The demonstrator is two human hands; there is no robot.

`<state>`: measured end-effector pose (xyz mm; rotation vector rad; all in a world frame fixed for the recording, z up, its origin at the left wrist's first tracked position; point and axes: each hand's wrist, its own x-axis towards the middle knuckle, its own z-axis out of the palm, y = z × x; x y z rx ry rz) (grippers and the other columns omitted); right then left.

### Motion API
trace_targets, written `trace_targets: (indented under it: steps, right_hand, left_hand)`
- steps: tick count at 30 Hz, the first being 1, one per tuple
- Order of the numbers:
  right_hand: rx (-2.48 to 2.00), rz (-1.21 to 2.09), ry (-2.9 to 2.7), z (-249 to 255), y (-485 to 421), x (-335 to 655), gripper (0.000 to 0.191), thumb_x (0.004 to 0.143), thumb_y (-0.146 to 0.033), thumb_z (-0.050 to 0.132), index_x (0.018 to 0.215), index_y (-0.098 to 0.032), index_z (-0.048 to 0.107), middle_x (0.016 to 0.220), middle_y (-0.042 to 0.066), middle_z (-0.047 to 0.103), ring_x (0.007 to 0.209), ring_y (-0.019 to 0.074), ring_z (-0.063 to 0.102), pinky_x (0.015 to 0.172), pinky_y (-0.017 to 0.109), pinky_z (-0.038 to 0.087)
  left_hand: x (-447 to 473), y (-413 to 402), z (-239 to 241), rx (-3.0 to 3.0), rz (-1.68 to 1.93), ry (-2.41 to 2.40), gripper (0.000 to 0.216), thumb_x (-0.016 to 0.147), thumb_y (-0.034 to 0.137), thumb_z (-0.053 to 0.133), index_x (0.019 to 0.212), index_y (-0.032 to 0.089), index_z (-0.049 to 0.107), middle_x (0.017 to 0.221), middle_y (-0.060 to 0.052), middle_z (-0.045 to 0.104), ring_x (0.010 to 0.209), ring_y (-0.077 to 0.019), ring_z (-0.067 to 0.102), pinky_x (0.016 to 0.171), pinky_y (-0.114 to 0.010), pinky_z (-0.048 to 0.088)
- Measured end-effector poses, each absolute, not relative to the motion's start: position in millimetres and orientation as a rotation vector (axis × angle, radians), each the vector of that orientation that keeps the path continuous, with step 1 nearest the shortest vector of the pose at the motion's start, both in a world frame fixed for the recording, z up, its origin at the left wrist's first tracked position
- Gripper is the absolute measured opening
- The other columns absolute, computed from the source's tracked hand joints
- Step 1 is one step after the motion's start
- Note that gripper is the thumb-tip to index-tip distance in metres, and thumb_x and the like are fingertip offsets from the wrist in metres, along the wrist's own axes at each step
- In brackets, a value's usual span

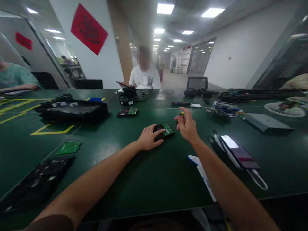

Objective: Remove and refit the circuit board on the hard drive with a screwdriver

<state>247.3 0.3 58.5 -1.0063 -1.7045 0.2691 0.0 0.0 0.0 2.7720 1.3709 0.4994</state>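
Note:
On the green tabletop lies a hard drive [169, 129], its green circuit board facing up. My left hand [151, 138] grips its left end, thumb on the near side and fingers over the dark casing. Just to the right of the drive, my right hand [189, 127] is raised with its fingers closed around a small black and yellow screwdriver [182, 114]. My fingers hide much of that tool, and its tip is hard to make out. Beyond my left hand rests a second hard drive [127, 112] with a red and green board.
At the left are a black plastic housing [72, 110], a green circuit board [69, 147] and a dark flat assembly [38, 179]. At the right lie a phone [240, 152], a grey metal box [268, 122] and bundled cables [225, 109]. A person [144, 75] sits opposite.

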Motion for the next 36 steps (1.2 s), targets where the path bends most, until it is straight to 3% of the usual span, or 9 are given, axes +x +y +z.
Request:
trace_targets:
  steps: [8, 17, 25, 31, 36]
  right_hand:
    - [-1.04, 0.172, -1.786, 58.7, 2.4, 249.1, 0.024, 0.105, -0.047, 0.049, 0.115, -0.027, 0.058, 0.088, 0.001, 0.071, 0.056, 0.0136, 0.063, 0.064, 0.03, 0.052]
    - [-1.039, -0.113, -1.981, 60.4, 2.5, 253.6, 0.036, 0.102, -0.03, 0.049, 0.137, -0.026, 0.055, 0.115, 0.01, 0.068, 0.096, 0.025, 0.066, 0.088, 0.039, 0.053]
    - [-1.171, -0.236, -2.03, 64.4, -0.4, 252.2, 0.036, 0.103, -0.04, 0.051, 0.134, -0.024, 0.058, 0.112, 0.011, 0.066, 0.086, 0.0252, 0.066, 0.078, 0.037, 0.054]
    - [-1.101, -0.183, -2.026, 61.1, 2.3, 254.9, 0.039, 0.102, -0.028, 0.047, 0.14, -0.024, 0.054, 0.119, 0.012, 0.065, 0.097, 0.027, 0.066, 0.089, 0.041, 0.055]
    - [-1.085, -0.162, -2.009, 59.0, 5.8, 256.7, 0.04, 0.102, -0.032, 0.05, 0.141, -0.024, 0.052, 0.119, 0.012, 0.066, 0.094, 0.0268, 0.066, 0.09, 0.043, 0.056]
  left_hand:
    - [-1.4, 0.0, -0.4, 2.766, 0.529, 1.35, 0.064, 0.095, 0.06, 0.06, 0.155, 0.041, 0.046, 0.158, -0.014, 0.035, 0.144, -0.0412, 0.038, 0.112, -0.059, 0.037]
    - [-2.7, -0.2, 0.1, 2.761, 0.544, 1.342, 0.064, 0.095, 0.059, 0.06, 0.155, 0.04, 0.046, 0.157, -0.014, 0.035, 0.142, -0.0418, 0.038, 0.112, -0.06, 0.036]
    - [-1.0, -0.7, 0.1, 2.753, 0.56, 1.337, 0.064, 0.095, 0.058, 0.062, 0.154, 0.04, 0.047, 0.158, -0.013, 0.036, 0.143, -0.0416, 0.038, 0.112, -0.06, 0.036]
    - [-1.1, -1.1, 0.2, 2.751, 0.559, 1.346, 0.064, 0.094, 0.058, 0.061, 0.154, 0.04, 0.047, 0.157, -0.013, 0.037, 0.143, -0.0413, 0.038, 0.112, -0.06, 0.036]
    - [-1.7, -1.5, 1.1, 2.75, 0.558, 1.343, 0.063, 0.095, 0.059, 0.06, 0.154, 0.041, 0.047, 0.157, -0.013, 0.037, 0.142, -0.0405, 0.039, 0.113, -0.06, 0.036]
